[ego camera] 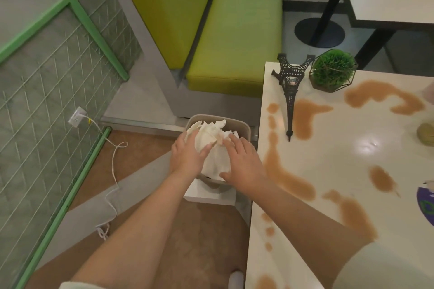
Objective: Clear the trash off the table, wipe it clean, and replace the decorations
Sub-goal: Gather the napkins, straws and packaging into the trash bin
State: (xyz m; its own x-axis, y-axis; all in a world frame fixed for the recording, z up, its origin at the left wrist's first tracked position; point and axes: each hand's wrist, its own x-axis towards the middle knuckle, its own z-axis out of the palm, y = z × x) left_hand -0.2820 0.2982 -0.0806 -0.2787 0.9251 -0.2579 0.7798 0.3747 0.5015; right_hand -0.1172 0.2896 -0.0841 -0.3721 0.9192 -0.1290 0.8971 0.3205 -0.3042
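My left hand (pixel 187 157) and right hand (pixel 244 166) both lie flat, fingers straight, pressing on either side of a wad of crumpled white paper (pixel 215 148) that sits piled in the mouth of a beige trash bin (pixel 242 125) on the floor just beside the table's left edge. Neither hand curls around the paper; the palms and fingers simply push against it. The white table (pixel 352 195) to my right is streaked with brown spilled liquid (pixel 305 119) in puddles and drops along its near and far parts. A black Eiffel Tower model (pixel 290 91) lies tipped on the table near the far corner, its tip touching a puddle, and a round green plant in a wire frame (pixel 332 70) stands just beside it. Beyond the bin is a green cushioned bench (pixel 237 30), and a white cord (pixel 112 171) trails across the floor from a wall outlet (pixel 76 117)
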